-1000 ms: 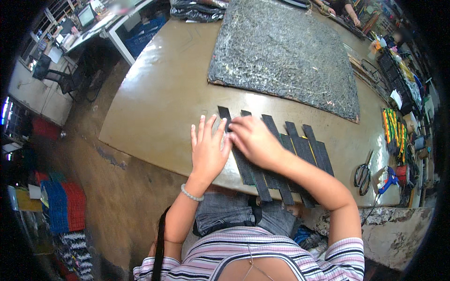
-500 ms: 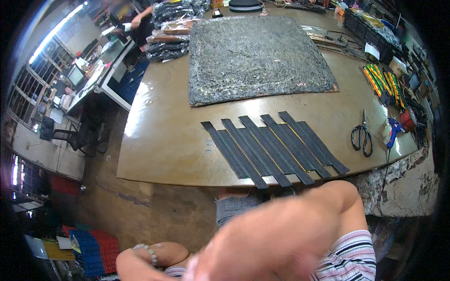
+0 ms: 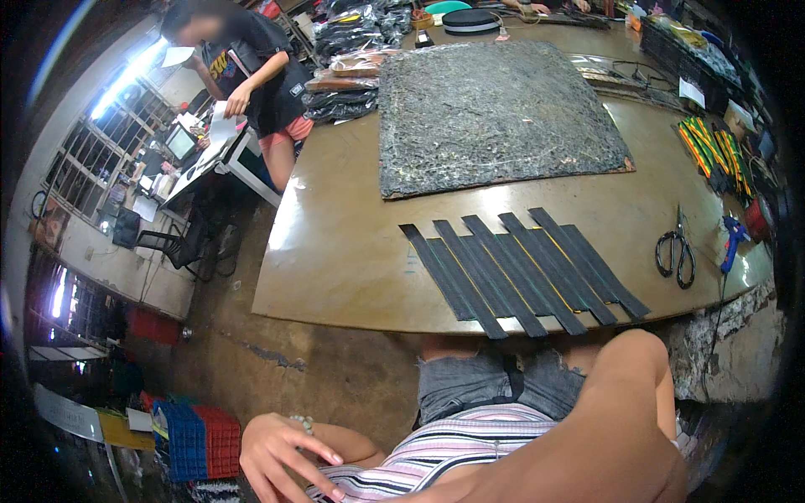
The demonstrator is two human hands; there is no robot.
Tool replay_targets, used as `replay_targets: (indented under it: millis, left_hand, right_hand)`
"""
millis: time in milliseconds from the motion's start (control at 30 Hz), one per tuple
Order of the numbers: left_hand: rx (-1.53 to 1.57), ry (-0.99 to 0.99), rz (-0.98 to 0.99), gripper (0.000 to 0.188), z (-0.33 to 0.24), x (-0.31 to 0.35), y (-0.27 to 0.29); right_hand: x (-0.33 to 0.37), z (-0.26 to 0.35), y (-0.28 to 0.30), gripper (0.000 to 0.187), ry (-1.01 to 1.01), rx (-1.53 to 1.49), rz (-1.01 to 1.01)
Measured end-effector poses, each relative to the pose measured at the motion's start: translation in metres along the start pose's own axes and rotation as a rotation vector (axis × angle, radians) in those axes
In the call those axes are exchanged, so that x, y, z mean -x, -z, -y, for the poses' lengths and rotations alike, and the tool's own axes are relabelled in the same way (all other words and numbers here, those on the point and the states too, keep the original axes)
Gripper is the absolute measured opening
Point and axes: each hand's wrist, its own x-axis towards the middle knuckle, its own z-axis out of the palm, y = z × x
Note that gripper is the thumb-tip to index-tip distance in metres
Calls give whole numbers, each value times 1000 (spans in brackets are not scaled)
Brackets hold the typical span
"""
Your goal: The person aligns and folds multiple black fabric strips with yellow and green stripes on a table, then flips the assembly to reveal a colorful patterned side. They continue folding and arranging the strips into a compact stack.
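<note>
Dark strips (image 3: 520, 272) lie side by side, long axes slanting from far-left to near-right. Your left hand (image 3: 281, 457) hangs spread, empty; your right hand is out of frame.

Dark strips (image 3: 520, 272): about nine, overlapping in a row at the centre of the frame, exact count hard to tell.
Dark textured mat (image 3: 495, 113): one, upper centre.
Scissors (image 3: 677, 256): one pair, right of centre.
Tables (image 3: 335, 251): one large brown one, across the middle.
Hands of the person (image 3: 281, 457): one in view, lower left.
Other people (image 3: 251, 75): one, upper left.
Red and blue crates (image 3: 201, 440): two, lower left.
</note>
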Motion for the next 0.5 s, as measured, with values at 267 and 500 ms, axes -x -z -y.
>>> replay_targets:
  millis: [267, 500]
  left_hand:
    - [147, 110, -236, 24, 40, 0, 16]
    - [-354, 1101, -277, 90, 162, 21, -10]
  right_hand:
    - [53, 23, -12, 44, 5, 130, -100]
    - [162, 64, 46, 59, -723, 1444, -821]
